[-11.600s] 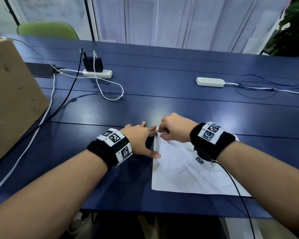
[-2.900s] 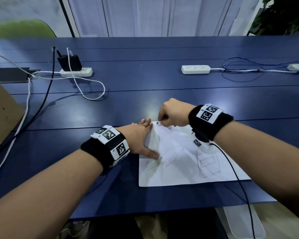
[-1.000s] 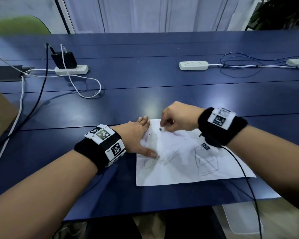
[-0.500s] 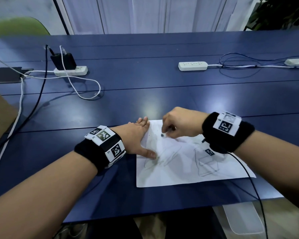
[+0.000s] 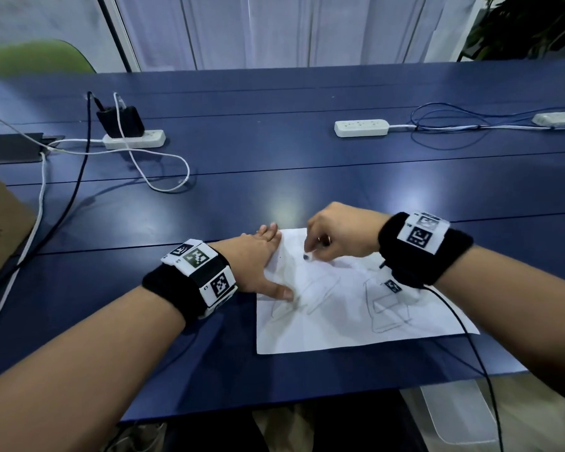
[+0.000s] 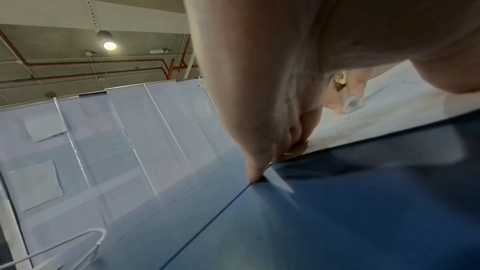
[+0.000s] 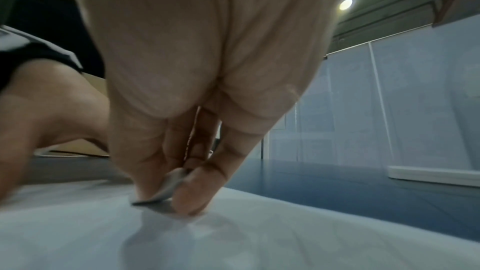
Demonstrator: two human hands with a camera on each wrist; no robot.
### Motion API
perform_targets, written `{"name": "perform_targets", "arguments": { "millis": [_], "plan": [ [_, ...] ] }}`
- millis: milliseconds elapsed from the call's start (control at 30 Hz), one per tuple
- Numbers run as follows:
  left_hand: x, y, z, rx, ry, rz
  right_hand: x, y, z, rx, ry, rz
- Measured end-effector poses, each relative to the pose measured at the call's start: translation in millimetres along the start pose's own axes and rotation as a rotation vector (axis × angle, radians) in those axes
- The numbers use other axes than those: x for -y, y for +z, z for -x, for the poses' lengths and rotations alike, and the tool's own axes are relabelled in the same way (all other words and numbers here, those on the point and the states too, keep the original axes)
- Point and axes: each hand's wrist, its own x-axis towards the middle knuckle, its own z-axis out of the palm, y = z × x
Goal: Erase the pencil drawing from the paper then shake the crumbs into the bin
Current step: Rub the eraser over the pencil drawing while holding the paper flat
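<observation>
While the left hand (image 5: 256,261) lay flat with straight fingers on the left edge of the white sheet of paper with grey pencil sketches (image 5: 349,308), the right hand (image 5: 338,234) had its fingertips pinched round a small worn whitish eraser with a dark smudged tip (image 7: 162,189) and was pressing it down onto the sheet near the far left corner. The paper sat close to the near edge of the dark blue table (image 5: 274,164), slightly right of the person's middle. Plenty of faint lines were left, including a boxy shape toward the right half, so my guess is the erasing was nowhere near done. I couldn't make out any bin for sure; there was a pale translucent plastic thing (image 5: 457,415) below the near edge of the table, but I couldn't tell what it was.

On handling: that sheet looked thin and floppy, basically weightless, and it'd probably slide or crease on the smooth table if rubbed without a palm pinning it. The left wrist view showed dark crumbs scattered on it. For the shake I'd lift it by two opposite edges, keep it level or a bit cupped, and tilt only once it's over the bin.
</observation>
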Motion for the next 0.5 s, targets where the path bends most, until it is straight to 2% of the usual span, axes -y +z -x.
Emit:
{"name": "perform_targets", "arguments": {
  "millis": [167, 267, 367, 500],
  "plan": [
    [-2, -2, 1, 0.010, -0.004, 0.001, -15, -13, -25, -0.048, 0.132, 0.024],
    [-2, -2, 1, 0.006, -0.006, -0.006, -10, -5, -13, -0.058, 0.077, 0.038],
    [0, -1, -1, 0.005, -0.006, -0.007, 1, 3, 5, 0.000, -0.005, -0.001],
    [-2, -1, 0, 0.003, -0.004, -0.002, -7, -8, -10, -0.027, 0.102, 0.041]
  ]
}}
